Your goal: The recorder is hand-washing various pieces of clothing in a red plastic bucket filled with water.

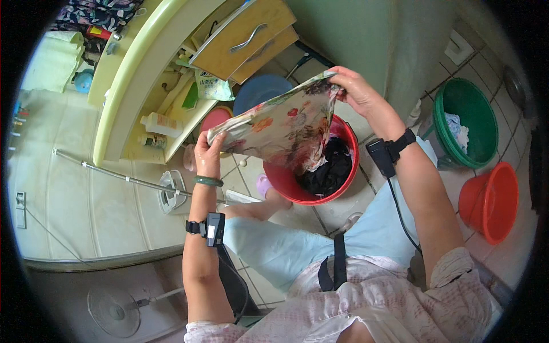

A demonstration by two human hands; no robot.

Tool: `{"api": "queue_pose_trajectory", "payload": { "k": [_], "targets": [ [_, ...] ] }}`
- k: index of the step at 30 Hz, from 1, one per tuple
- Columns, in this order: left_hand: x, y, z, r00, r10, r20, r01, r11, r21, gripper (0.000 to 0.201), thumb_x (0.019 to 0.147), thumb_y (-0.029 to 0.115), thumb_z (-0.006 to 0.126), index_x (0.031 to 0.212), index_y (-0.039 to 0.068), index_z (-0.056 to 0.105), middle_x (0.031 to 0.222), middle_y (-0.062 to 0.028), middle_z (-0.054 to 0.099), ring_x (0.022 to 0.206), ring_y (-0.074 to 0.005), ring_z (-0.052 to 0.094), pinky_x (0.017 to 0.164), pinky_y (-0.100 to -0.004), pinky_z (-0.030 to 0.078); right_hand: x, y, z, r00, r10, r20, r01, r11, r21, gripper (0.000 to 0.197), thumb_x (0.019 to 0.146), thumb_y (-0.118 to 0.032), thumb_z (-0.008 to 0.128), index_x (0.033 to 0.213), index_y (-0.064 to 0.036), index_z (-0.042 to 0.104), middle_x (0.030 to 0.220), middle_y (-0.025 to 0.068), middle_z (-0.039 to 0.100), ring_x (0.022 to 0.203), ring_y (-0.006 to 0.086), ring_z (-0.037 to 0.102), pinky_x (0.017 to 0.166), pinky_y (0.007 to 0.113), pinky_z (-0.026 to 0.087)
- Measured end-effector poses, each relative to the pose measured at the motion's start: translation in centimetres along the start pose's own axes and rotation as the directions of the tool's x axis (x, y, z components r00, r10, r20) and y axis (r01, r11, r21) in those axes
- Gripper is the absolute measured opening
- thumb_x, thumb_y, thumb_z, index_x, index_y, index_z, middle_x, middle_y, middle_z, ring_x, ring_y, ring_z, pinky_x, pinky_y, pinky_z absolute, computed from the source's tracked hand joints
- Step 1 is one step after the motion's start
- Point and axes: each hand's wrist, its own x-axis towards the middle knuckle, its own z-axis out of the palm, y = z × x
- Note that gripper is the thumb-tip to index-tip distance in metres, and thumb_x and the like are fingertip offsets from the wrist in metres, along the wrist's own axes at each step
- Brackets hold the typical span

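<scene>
A wet floral cloth [274, 126], pale with red and orange flowers, hangs stretched between my two hands. My left hand [208, 153] pinches its near left corner, and a green bangle circles that wrist. At the far right corner, my right hand [355, 91] grips the bunched edge. The cloth's lower end droops into a red bucket [350, 178] on the floor in front of me. Dark wet laundry [329, 171] lies inside that bucket, partly covered by the cloth. Whether the cloth is a garment or a plain piece, I cannot tell.
On the right stand a green bucket [439, 128] with pale cloth in it and a red basin [464, 200]. A cabinet with wooden drawers [246, 43] and bottles [162, 124] is at the left. Blue [260, 88] and pink basins [215, 117] sit beyond. A fan [113, 310] stands lower left.
</scene>
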Motion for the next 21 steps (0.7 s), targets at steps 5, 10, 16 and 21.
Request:
{"api": "queue_pose_trajectory", "payload": {
  "k": [5,10,16,21],
  "targets": [
    [-0.2,-0.2,0.6,0.984,0.064,0.169,-0.127,0.911,0.393,0.005,0.081,0.007,0.062,0.079,0.005,0.058,0.071,0.0053,0.05,0.065,-0.004,0.042,0.058,-0.0193,0.036,-0.3,-0.6,0.1,0.987,-0.134,-0.088,0.148,0.97,0.19,0.01,0.084,-0.022,0.054,0.088,-0.0146,0.059,0.082,-0.0048,0.059,0.072,0.0091,0.052,0.069,0.024,0.04],
    [-1.2,-1.1,1.2,0.931,-0.152,0.331,-0.052,0.843,0.535,0.017,0.08,0.017,0.067,0.083,0.002,0.059,0.072,0.0048,0.052,0.067,-0.0044,0.045,0.057,-0.0218,0.039,0.7,-0.7,-1.3,0.983,-0.155,-0.097,0.173,0.958,0.23,0.016,0.088,-0.026,0.053,0.093,-0.0119,0.058,0.085,-0.0008,0.06,0.074,0.0111,0.056,0.067,0.026,0.045],
    [-3.8,-6.2,3.3,0.811,-0.284,0.512,-0.185,0.704,0.685,0.03,0.081,0.021,0.066,0.099,0.0,0.056,0.078,-0.0048,0.058,0.072,-0.0112,0.053,0.067,-0.0285,0.046,0.6,-1.6,-1.1,0.962,-0.215,-0.171,0.262,0.904,0.337,0.017,0.092,-0.022,0.049,0.094,-0.0072,0.055,0.086,0.002,0.061,0.076,0.0143,0.061,0.07,0.031,0.05],
    [-5.1,-8.3,6.9,0.758,-0.421,0.498,-0.128,0.653,0.746,0.029,0.074,0.01,0.058,0.102,0.003,0.056,0.087,-0.02,0.062,0.082,-0.0327,0.061,0.075,-0.0383,0.047,0.6,-1.5,-2.8,0.959,-0.248,-0.134,0.278,0.909,0.31,0.014,0.092,-0.021,0.049,0.093,-0.0084,0.055,0.085,0.0023,0.06,0.078,0.0162,0.061,0.072,0.034,0.051]
  ]
}}
